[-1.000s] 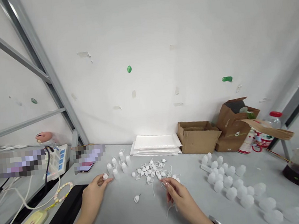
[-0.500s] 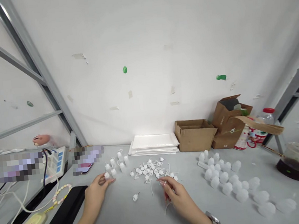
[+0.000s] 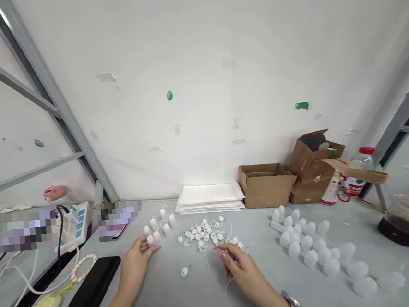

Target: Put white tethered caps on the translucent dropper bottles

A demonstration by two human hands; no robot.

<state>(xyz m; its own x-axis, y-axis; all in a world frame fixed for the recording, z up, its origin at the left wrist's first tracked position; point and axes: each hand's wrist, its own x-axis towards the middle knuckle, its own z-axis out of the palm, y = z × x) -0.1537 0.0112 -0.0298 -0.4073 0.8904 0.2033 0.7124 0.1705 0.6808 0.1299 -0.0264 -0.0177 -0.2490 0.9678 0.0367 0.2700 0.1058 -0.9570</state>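
My left hand has its thumb and fingers around a small white bottle at the near edge of a cluster of several similar capped bottles, some with loops on top. My right hand is curled, fingertips together, at the near right side of a pile of small white caps with cords. A thin white cord shows below the right fingers; what they hold is hidden. One loose white cap lies between the hands, and another small white piece lies left of the pile.
Several frosted, rounded pieces spread over the right of the table. Behind stand white flat packs, a cardboard box and a paper bag. A cup of dark drink sits far right; phones, cables and a black pad lie left.
My left hand and the bottle in it have shifted slightly right, closer to the other bottles. My right hand stays nearly still beside the caps.
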